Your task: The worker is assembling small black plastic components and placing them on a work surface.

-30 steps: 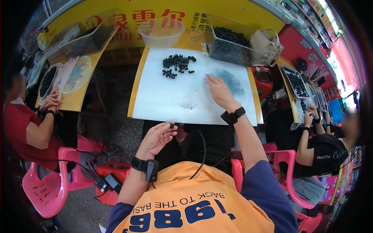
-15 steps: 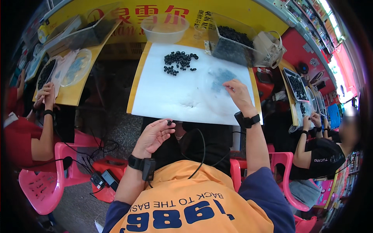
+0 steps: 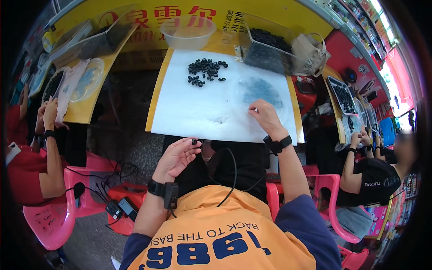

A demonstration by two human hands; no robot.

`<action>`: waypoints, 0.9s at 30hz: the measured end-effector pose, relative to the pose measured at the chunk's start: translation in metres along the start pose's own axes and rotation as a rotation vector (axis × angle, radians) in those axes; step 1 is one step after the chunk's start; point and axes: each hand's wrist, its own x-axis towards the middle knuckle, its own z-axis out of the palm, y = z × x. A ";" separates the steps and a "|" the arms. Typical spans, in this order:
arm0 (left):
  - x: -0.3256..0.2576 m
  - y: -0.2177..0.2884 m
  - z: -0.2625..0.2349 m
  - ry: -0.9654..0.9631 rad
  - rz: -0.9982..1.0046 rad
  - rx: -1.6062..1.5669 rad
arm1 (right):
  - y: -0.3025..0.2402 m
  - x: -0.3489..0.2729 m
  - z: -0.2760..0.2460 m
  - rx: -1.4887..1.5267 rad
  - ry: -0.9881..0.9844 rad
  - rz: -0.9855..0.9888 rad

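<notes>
My left hand (image 3: 179,156) is below the near edge of the table, its thumb and index finger closed on a small black ring-like part (image 3: 194,141). Over the white sheet (image 3: 189,112), my right hand (image 3: 264,116) has its fingertips pinched together; whatever they hold is too small to make out. Just beyond it lies a spread of tiny blue-grey pieces (image 3: 258,91) on a clear round tray whose rim is faint. A loose heap of small black parts (image 3: 204,67) rests on the far left of the sheet.
Along the far side stand a clear round tub (image 3: 188,35), a clear bin (image 3: 270,56) full of black parts and a beige bag (image 3: 310,54). People sit at side tables (image 3: 83,105) on both sides. A black cable (image 3: 236,173) crosses my lap.
My right hand has drawn back from the blue-grey pieces, toward me and to the left, still pinched. My left hand keeps its hold on the black part, almost unmoved.
</notes>
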 end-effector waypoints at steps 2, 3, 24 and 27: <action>0.000 0.001 0.000 -0.004 0.006 -0.004 | -0.002 -0.006 -0.002 0.140 0.046 0.117; -0.001 0.001 0.000 -0.006 0.009 -0.005 | -0.004 -0.009 -0.005 0.210 0.069 0.176; 0.001 -0.003 -0.001 0.006 -0.011 -0.022 | 0.006 -0.028 -0.022 0.177 0.167 0.333; 0.000 -0.003 0.000 0.009 -0.017 -0.023 | 0.002 -0.027 -0.021 0.216 0.154 0.265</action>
